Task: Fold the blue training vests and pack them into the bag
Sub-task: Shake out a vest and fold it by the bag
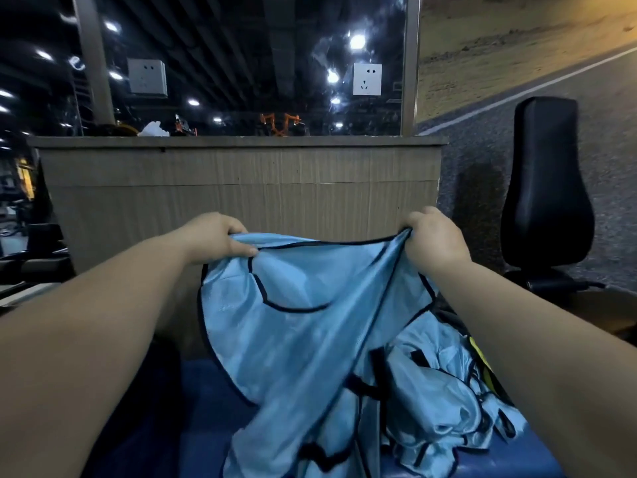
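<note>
I hold the blue vest [310, 322] up over the pile [441, 391], left grip [220, 236] and right grip [434, 239] each pinching its top hem. The slick-looking fabric could slide free and tangle below.

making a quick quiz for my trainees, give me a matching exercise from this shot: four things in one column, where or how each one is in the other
Things:
1. held vest
2. pile of vests
3. black seat back
4. right white socket

Places or states:
a. standing upright at the far right
b. stretched between the left hand and right hand
c. mounted high, above the wooden counter
d. crumpled on the dark blue surface

Pairs: 1-b, 2-d, 3-a, 4-c
</note>
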The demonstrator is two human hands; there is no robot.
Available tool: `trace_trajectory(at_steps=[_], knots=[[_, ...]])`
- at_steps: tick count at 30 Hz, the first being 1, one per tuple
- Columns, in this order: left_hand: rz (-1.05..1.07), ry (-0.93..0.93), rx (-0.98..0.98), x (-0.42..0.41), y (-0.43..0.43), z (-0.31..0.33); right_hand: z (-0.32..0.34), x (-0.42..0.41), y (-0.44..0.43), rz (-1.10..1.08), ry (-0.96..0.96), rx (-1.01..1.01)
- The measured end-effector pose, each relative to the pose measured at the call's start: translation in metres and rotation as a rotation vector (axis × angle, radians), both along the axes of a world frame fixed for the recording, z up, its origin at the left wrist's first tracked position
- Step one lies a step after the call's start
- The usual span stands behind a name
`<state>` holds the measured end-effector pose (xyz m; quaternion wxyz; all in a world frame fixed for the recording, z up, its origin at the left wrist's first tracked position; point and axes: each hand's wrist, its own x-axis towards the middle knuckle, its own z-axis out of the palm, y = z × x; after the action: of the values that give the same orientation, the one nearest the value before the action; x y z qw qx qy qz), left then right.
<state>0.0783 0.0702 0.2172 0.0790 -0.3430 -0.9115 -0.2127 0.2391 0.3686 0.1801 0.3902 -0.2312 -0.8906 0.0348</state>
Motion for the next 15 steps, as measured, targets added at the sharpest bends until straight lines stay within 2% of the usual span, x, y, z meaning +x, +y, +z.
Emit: trace_trajectory(at_steps=[4,10,15], knots=[[-0.013,-0.112,0.136,-0.01,-0.01,-0.009,-0.006,0.002,0.007,0.002,-0.049,-0.04],[-0.034,-0.14,0.273,-0.012,0.005,-0.017,-0.013,-0.007,0.002,0.075,-0.183,-0.093],[-0.098,-0.233,0.363,0.003,0.019,-0.02,-0.013,-0.008,-0.001,0.153,-0.176,-0.147]])
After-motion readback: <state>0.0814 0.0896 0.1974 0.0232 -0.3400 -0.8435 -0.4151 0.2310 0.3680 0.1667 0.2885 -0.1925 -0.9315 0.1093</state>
